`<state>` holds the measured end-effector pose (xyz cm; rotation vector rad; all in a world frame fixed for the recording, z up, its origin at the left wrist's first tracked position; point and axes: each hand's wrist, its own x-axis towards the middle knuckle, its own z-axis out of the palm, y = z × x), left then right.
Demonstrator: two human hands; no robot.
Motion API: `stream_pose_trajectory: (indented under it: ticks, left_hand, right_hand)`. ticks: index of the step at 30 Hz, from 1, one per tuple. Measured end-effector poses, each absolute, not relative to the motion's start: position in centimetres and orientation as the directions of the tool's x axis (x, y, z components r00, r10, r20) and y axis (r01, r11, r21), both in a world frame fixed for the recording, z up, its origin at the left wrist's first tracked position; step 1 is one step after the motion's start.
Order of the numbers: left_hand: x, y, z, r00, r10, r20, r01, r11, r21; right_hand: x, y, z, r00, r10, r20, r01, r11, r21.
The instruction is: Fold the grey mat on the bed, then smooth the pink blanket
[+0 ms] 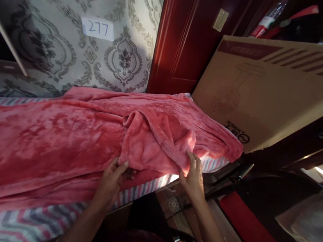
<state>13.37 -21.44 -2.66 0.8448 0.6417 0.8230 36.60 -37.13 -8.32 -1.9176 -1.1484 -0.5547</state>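
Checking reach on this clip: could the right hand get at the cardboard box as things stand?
Probably yes. The right hand grips the pink blanket at the bed's corner, and the cardboard box leans just beyond that corner with nothing between them; the hand would have to let go first.

Both hands are gripping the pink blanket (84, 132) on the striped mattress (21, 225): left hand (111, 181), right hand (193, 176), apparently pinching its folded edge

Far wall: grey damask wallpaper (73, 18) (paper label "277" (97, 28))
Far centre: dark red door (188, 38)
Right: cardboard box (273, 86)
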Motion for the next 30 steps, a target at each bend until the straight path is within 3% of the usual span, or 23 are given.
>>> stream_pose_trajectory:
  ticks: [5,9,14,16,19,21,23,27,28,30]
  left_hand:
    - [13.1,-21.3,-2.8,0.55,0.821,-0.152,-0.375,0.406,0.833]
    - [13.1,-21.5,-3.0,0.549,0.826,-0.13,-0.378,0.384,0.842]
    - [13.1,-22.3,-2.9,0.521,0.851,-0.066,-0.337,0.276,0.9]
    - [13.0,-22.6,-2.6,0.523,0.852,-0.016,-0.313,0.209,0.927]
    - [12.7,-22.9,-2.4,0.555,0.831,0.049,-0.266,0.121,0.956]
    - [12.6,-23.0,-2.5,0.574,0.816,0.068,-0.241,0.089,0.966]
    - [12.6,-23.2,-2.9,0.579,0.813,0.064,-0.227,0.085,0.97]
    - [12.9,-23.5,-3.4,0.587,0.809,0.042,-0.23,0.117,0.966]
    - [12.9,-23.6,-3.4,0.582,0.812,0.043,-0.241,0.122,0.963]
    - [12.9,-23.6,-3.1,0.565,0.823,0.055,-0.267,0.119,0.956]
  right_hand:
    - [36.5,-37.4,-8.0,0.496,0.423,0.758,0.868,-0.261,-0.422]
    - [37.0,-37.8,-3.7,0.492,0.497,0.715,0.87,-0.306,-0.386]
    - [35.1,-35.1,3.6,0.642,0.44,0.628,0.716,-0.052,-0.696]
    - [33.1,-33.0,4.4,0.63,0.489,0.603,0.672,0.046,-0.739]
    - [29.8,-30.1,3.2,0.452,0.703,0.548,0.689,0.115,-0.716]
    - [28.4,-29.1,2.5,0.403,0.756,0.516,0.698,0.111,-0.707]
    - [28.0,-28.8,2.6,0.465,0.699,0.543,0.695,0.092,-0.713]
    - [28.5,-29.0,4.4,0.617,0.408,0.673,0.711,0.079,-0.699]
    - [28.5,-28.9,4.5,0.586,0.415,0.696,0.741,0.073,-0.668]
    - [28.1,-28.8,3.7,0.437,0.59,0.679,0.805,0.081,-0.588]
